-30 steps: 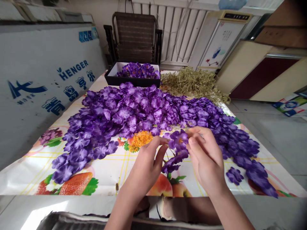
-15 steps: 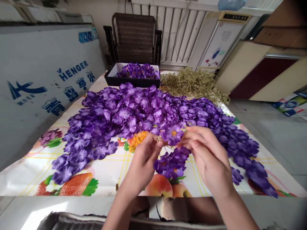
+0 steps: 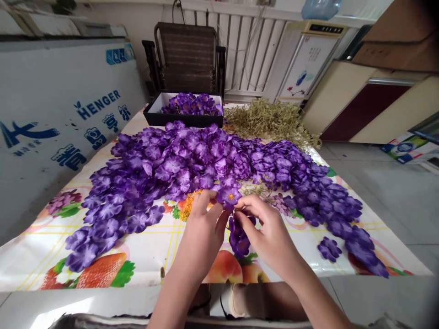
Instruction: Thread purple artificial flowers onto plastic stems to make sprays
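Note:
Between my two hands is a purple artificial flower with an orange centre, facing up. My left hand pinches at its left underside. From the right, the fingers of my right hand close on the same flower just below its petals; the stem there is mostly hidden. More purple blossoms hang below, between the hands, partly covered by the right thumb. Behind my left fingers lies a small heap of orange flower centres. Some greenish stems rest just beyond my right hand.
A large heap of purple petals arcs across the table. At the back stand a black box holding finished-looking flowers and a pile of green stems. A chair is behind; a white chest flanks the left side.
My right hand has moved left and closed in beside the left hand at the flower. The hanging blossoms are now more covered. The view has shifted slightly.

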Action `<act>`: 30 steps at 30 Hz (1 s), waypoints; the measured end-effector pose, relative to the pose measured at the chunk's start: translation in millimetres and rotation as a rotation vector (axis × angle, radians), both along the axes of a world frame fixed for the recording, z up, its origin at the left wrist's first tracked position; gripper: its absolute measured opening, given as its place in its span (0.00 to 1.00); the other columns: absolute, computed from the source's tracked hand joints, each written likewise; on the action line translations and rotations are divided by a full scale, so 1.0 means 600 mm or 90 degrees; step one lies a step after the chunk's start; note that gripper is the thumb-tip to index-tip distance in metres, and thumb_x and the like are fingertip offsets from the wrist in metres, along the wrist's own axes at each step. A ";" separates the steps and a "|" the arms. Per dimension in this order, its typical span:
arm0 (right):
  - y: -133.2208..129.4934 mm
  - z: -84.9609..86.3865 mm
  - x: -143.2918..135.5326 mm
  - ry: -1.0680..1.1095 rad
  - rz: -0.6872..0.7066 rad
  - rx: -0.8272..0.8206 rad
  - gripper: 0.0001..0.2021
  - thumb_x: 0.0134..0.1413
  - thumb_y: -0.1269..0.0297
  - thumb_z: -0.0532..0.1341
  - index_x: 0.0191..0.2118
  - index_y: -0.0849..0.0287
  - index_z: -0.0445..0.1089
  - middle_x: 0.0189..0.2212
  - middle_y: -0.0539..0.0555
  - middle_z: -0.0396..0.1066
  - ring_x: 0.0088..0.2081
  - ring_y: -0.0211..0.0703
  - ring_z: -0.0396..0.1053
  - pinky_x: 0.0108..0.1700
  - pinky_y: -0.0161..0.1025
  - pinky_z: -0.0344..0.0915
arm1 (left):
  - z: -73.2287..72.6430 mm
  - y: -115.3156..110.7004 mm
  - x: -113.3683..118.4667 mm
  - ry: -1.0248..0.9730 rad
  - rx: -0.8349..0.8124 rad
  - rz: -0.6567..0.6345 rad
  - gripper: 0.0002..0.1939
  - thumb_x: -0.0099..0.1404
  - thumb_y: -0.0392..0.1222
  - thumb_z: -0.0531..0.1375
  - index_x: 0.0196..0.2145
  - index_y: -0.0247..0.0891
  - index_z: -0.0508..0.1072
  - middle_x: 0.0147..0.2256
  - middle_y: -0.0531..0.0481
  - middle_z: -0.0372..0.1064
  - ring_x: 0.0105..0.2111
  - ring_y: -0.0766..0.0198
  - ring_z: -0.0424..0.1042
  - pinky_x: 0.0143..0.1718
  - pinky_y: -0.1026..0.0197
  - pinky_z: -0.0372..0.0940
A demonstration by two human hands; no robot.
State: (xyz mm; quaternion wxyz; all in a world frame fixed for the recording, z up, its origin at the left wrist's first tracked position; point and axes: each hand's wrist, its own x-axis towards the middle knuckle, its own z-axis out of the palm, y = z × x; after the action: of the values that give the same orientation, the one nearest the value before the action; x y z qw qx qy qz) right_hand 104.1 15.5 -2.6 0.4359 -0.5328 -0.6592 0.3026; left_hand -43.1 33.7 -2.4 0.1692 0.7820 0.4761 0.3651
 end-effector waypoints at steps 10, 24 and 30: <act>0.005 0.000 -0.009 0.169 -0.002 -0.104 0.07 0.49 0.76 0.55 0.29 0.55 0.61 0.23 0.46 0.65 0.25 0.38 0.67 0.26 0.33 0.63 | 0.006 -0.004 0.001 -0.164 -0.100 0.078 0.06 0.65 0.37 0.57 0.34 0.38 0.74 0.32 0.49 0.77 0.32 0.59 0.75 0.34 0.62 0.66; -0.008 0.004 -0.039 0.529 0.207 -0.340 0.09 0.47 0.60 0.67 0.29 0.56 0.68 0.22 0.47 0.69 0.19 0.37 0.67 0.22 0.36 0.65 | 0.030 0.002 -0.015 -0.935 -0.302 0.058 0.08 0.48 0.37 0.71 0.29 0.39 0.80 0.23 0.55 0.72 0.21 0.71 0.70 0.21 0.72 0.67; 0.017 -0.026 -0.015 0.314 0.055 -0.134 0.05 0.56 0.62 0.60 0.34 0.57 0.67 0.22 0.47 0.70 0.24 0.40 0.72 0.30 0.39 0.70 | 0.021 0.008 -0.033 -0.980 -0.261 0.104 0.05 0.55 0.37 0.66 0.32 0.38 0.78 0.20 0.58 0.64 0.17 0.75 0.62 0.20 0.74 0.64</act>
State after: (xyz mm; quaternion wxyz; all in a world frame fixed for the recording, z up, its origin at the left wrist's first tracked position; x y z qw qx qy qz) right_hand 95.2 25.7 -18.4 0.5120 -0.4567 -0.5201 0.5087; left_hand -63.0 38.4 10.4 0.5635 0.2269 0.3389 0.7185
